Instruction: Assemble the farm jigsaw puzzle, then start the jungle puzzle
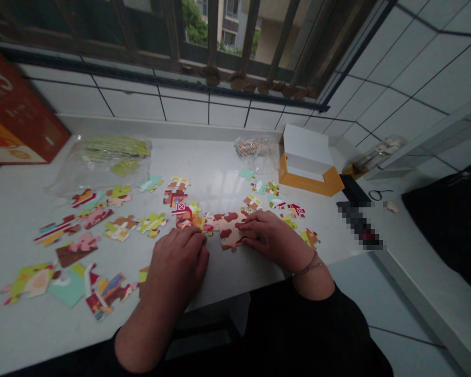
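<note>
Jigsaw pieces lie on a white countertop (215,280). A brown-spotted cow section (231,228) sits in front of me, adjoining a small section with a red barn piece (182,210). My right hand (269,233) rests its fingers on the cow section's right edge, thumb and fingers around that edge. My left hand (182,256) lies palm down at the lower edge of the barn section, its fingertips bent and close together; whether anything is beneath them is hidden. A bracelet (308,268) circles my right wrist.
More loose pieces (76,248) spread across the left, others (290,209) at the right. Farther back are a plastic bag with green pieces (115,152), another clear bag (257,149), an open yellow box (310,175) and a large red box (19,115). A barred window is ahead.
</note>
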{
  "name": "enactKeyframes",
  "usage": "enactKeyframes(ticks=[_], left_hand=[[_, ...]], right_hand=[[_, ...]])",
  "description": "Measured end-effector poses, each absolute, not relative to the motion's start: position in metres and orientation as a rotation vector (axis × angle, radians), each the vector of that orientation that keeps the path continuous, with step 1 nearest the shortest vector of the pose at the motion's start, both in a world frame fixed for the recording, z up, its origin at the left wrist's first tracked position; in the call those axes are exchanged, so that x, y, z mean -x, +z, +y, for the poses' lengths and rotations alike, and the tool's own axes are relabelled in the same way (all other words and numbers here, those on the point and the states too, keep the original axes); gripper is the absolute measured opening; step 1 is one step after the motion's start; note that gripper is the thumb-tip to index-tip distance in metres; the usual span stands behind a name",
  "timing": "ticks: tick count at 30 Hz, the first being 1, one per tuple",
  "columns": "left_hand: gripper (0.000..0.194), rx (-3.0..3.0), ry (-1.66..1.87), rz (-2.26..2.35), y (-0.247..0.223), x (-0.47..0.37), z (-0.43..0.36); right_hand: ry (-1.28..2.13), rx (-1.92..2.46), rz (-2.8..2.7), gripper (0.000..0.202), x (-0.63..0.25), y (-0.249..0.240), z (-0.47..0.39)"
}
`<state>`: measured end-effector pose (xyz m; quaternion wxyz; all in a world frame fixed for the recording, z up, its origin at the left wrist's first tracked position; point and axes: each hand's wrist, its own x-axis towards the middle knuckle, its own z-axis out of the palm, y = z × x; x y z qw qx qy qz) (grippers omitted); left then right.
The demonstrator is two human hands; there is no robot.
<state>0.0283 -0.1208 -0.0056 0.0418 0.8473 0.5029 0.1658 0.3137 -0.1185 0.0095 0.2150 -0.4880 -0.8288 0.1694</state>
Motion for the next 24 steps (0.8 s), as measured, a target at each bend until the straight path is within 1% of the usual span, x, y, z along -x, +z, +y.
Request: enactKeyframes(ticks=[3, 6, 12, 16, 19, 24], left_hand=[[0.022, -2.598, 0.509, 1.532, -0.005, -0.028, -0.12], [0.022, -2.595, 0.51, 1.516, -0.006, -0.028, -0.12], [0.024, -2.608, 0.515, 1.527, -0.007, -0.028, -0.12], [0.021, -2.618, 0.53, 1.519, -0.009, -0.028, -0.121], [0.019, -2.611, 0.524, 1.526, -0.009, -0.029, -0.121], [0.016, -2.543, 0.423, 1.584, 0.0, -0.034, -0.128]], right_hand=[[0.466, 1.387, -2.303, 0.029, -0.311, 0.007, -0.116], [0.472, 1.431, -2.305, 0.03, -0.31, 0.009, -0.116], [0.455, 1.622, -2.326, 0.029, -0.298, 0.023, -0.122], [0.297, 1.848, -2.396, 0.02, -0.275, 0.037, -0.132], [0.182, 2.013, -2.438, 0.019, -0.255, 0.043, -0.138], [0.125, 2.098, -2.478, 0.019, -0.238, 0.048, -0.145]])
